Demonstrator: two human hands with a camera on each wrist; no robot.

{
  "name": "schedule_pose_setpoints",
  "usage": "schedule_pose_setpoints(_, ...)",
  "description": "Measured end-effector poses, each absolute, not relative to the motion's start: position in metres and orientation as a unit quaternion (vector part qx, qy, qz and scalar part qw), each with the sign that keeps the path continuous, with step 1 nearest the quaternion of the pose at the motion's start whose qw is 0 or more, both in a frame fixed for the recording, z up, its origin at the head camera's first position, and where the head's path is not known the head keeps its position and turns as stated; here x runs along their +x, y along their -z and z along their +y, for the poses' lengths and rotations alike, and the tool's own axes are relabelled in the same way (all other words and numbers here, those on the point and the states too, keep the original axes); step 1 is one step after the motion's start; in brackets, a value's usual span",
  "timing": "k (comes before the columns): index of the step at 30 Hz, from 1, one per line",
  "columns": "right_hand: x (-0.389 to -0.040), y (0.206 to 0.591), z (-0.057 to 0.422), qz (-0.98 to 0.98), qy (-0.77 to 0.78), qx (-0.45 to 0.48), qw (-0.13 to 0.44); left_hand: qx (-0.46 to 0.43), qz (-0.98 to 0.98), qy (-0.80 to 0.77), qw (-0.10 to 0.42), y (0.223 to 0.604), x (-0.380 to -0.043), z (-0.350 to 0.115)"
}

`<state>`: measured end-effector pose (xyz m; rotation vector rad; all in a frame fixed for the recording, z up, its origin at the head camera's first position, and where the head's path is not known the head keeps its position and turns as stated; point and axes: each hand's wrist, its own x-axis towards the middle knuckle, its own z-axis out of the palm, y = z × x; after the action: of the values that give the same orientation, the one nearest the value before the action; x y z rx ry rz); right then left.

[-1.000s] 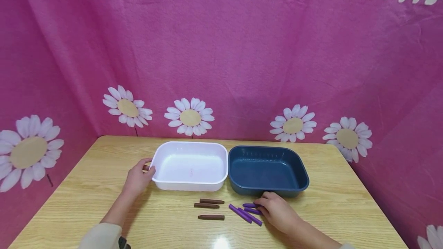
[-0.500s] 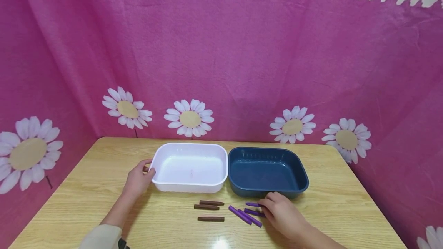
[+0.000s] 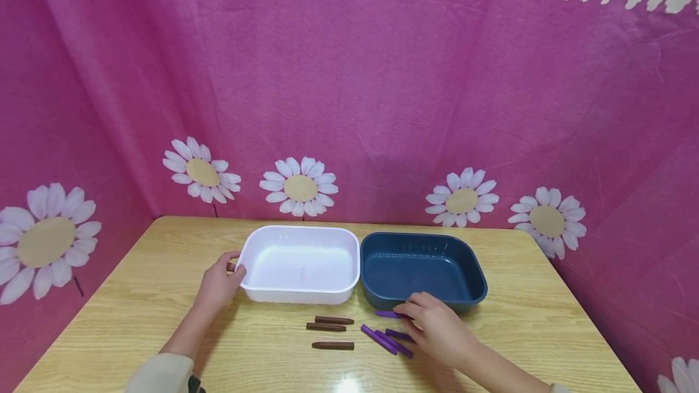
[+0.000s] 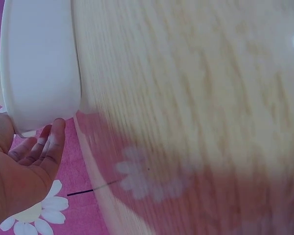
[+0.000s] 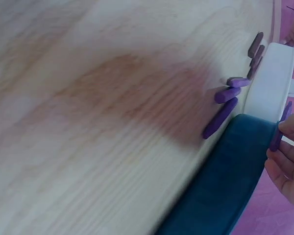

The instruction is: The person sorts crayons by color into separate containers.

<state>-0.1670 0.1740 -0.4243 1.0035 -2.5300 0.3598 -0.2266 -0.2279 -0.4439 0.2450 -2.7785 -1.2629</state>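
My right hand pinches a purple crayon between thumb and fingers, raised off the table beside the near wall of the dark blue tray. In the right wrist view that crayon shows at the tray's rim. Below the hand lie 3 more purple crayons, close together, partly overlapping in view. At the left end of the white tray, my left hand holds its edge. From the left wrist view, the thumb is by the rim and the fingertips meet the outer wall.
Three brown crayons lie on the wooden table in front of the white tray. The two trays stand side by side, nearly touching. A pink cloth with white daisies hangs behind the table and along its sides.
My right hand has lifted one purple crayon off the table and moved it up and slightly left, toward the blue tray's near edge. The left hand stays at the white tray.
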Motion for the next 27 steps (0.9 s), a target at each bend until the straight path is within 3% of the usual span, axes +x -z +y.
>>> schedule_pose_setpoints(27,-0.194,0.404,0.113,-0.9,-0.137,0.375,0.175,0.079,-0.907,0.411,0.041,0.445,-0.227,-0.227)
